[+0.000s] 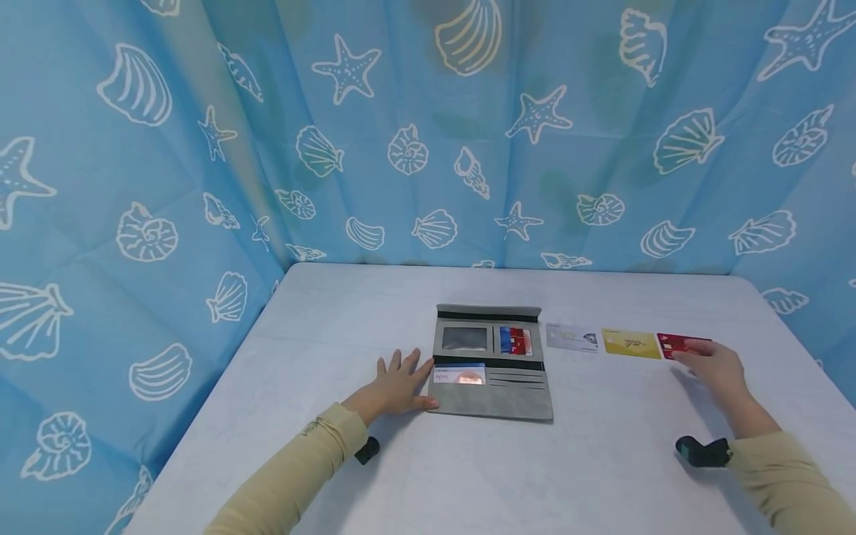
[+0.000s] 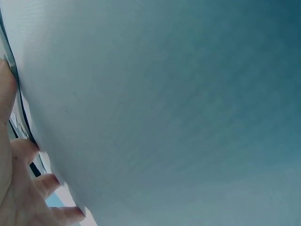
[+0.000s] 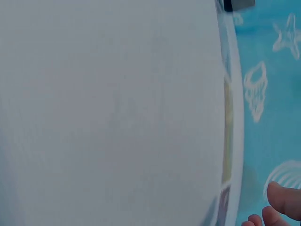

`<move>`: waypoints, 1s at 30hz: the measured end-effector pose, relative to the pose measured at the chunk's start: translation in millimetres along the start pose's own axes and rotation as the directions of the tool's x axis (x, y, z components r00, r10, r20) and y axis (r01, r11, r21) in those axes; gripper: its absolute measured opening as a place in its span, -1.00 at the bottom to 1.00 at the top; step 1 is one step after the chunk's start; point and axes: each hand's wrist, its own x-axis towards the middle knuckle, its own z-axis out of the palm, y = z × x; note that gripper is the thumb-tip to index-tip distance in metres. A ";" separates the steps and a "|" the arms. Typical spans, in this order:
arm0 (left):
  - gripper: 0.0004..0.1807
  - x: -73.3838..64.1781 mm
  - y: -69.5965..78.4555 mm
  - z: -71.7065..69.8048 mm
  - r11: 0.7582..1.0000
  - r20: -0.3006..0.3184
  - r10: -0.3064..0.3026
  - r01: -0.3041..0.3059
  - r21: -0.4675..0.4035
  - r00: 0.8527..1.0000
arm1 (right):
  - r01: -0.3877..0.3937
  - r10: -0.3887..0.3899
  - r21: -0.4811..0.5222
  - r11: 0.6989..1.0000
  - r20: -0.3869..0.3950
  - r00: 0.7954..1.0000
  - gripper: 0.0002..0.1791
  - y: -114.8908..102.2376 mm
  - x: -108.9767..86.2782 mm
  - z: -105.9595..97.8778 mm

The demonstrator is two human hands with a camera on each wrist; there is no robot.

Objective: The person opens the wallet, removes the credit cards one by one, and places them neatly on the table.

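An open grey wallet (image 1: pixel 491 407) lies on the table, with a card (image 1: pixel 458 374) showing in its lower left pocket and blue and red cards (image 1: pixel 515 341) in the upper right one. My left hand (image 1: pixel 393 388) touches the wallet's left edge, fingers spread. To the right of the wallet a silver card (image 1: pixel 571 337), a yellow card (image 1: pixel 631 343) and a red card (image 1: pixel 674 344) lie in a row. Over the right part of the red card is my right hand (image 1: pixel 721 375). The right wrist view shows its thumb and fingers apart, with nothing seen between them.
A white-covered table (image 1: pixel 287 312) holds everything. Behind and to the left hangs a blue curtain (image 1: pixel 414 200) with shell and starfish prints. Dark wrist devices (image 1: pixel 702 452) stick out from both sleeves.
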 end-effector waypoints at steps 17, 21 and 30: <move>-0.10 -2.8 -1.5 -1.8 0.999 -0.014 0.022 -0.022 0.025 1.000 | 0.260 -0.263 0.041 0.965 0.193 0.945 -0.34 -46.1 -34.9 68.7; -0.08 -2.9 -1.0 -1.6 0.999 -0.015 0.020 -0.020 0.028 1.000 | 0.289 -0.290 0.036 0.957 0.222 0.931 -0.37 -42.1 -18.8 93.2; -0.07 -1.7 -0.9 -0.9 1.000 -0.013 0.013 -0.013 0.027 1.000 | 0.339 -0.335 0.034 0.940 0.277 0.901 -0.50 -58.5 -25.3 136.3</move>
